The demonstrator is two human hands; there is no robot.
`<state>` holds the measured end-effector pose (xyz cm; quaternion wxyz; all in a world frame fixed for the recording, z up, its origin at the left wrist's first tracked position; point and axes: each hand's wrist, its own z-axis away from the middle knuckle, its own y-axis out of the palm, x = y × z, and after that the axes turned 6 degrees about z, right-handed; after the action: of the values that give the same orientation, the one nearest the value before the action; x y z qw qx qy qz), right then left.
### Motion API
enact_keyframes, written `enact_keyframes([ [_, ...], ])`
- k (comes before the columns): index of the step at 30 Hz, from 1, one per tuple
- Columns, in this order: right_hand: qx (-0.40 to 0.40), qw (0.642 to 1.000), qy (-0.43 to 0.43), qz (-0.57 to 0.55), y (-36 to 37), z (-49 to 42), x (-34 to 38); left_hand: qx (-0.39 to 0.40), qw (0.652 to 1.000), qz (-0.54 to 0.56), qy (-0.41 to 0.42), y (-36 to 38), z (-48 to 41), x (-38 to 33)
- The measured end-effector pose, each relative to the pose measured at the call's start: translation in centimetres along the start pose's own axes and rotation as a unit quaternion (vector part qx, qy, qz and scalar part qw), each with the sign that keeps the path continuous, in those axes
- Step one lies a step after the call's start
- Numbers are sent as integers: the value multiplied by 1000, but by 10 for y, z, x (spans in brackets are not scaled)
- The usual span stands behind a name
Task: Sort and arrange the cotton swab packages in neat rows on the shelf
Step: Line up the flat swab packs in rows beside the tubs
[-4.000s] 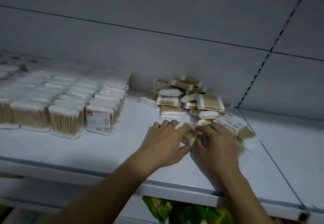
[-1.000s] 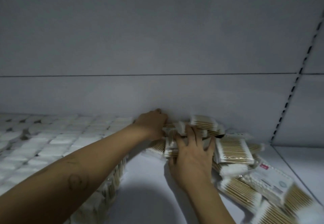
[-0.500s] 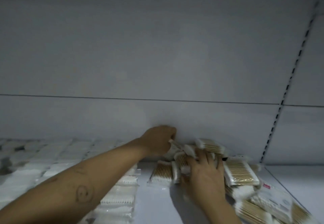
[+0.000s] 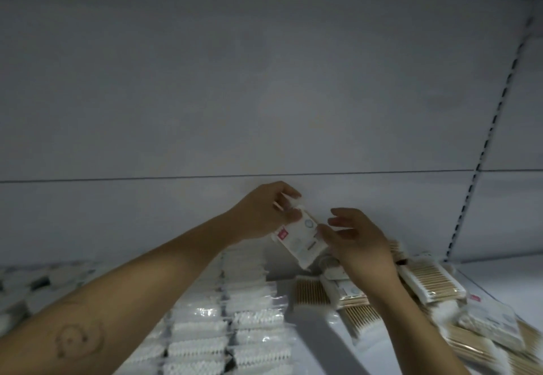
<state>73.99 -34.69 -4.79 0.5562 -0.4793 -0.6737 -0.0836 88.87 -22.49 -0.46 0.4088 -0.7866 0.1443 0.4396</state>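
— While I've got head view up: pack is lifted clear of the shelf, tilted, in front of the back wall, betw. both hands. Its top end is gripped by the left hand; the right hand is half-curled, thumb pinching the side edge.
— Handling?
— Light, I reckon; film wrap prob. slick and crushable. Take it by the short ends. Neat rows sit left, loose pile right.
— Vs. half a sec ago?
— Both hands were down in the pile; now one pack's up.

Grey back panel, slotted upright at right.
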Motion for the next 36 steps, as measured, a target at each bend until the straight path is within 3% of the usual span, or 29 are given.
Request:
enact_keyframes([
  [3, 75, 997, 3, -24, 2, -3, -1, -11, 999, 35, 3, 0, 4, -1],
  [5, 83, 996, -5, -41, 1, -5, -5, -21, 999, 30, 7, 1, 8, -2],
  [9, 54, 995, 19, -79, 1, -10, -18, -8, 991, -132, 24, 8, 9, -2],
  [11, 24, 1000, -9, -5, 2, -7, -30, -3, 984, -176, 24, 15, 9, -1],
  [12, -2, 994, -47, 95, 3, -2, -38, -4, 981, -194, 26, 18, 8, 0],
  [14, -36, 941, -152, 299, 8, 11, -52, -10, 972, -235, 28, 25, 6, 4],
  [18, 35, 872, -288, 395, 28, 37, -52, 11, 922, -388, 3, 40, 2, 18],
  [22, 209, 803, -258, 495, 37, 45, -60, 17, 894, -447, -18, 53, 0, 31],
  [24, 230, 779, -259, 523, 32, 41, -65, 14, 891, -454, -24, 54, -1, 32],
  [28, 229, 802, -242, 496, 23, 32, -70, 31, 882, -470, -22, 54, -1, 34],
  [30, 241, 796, -234, 503, 24, 33, -71, 46, 873, -485, -36, 57, 1, 35],
  [36, 235, 809, -233, 485, 23, 33, -71, 47, 801, -596, -22, 62, 0, 36],
])
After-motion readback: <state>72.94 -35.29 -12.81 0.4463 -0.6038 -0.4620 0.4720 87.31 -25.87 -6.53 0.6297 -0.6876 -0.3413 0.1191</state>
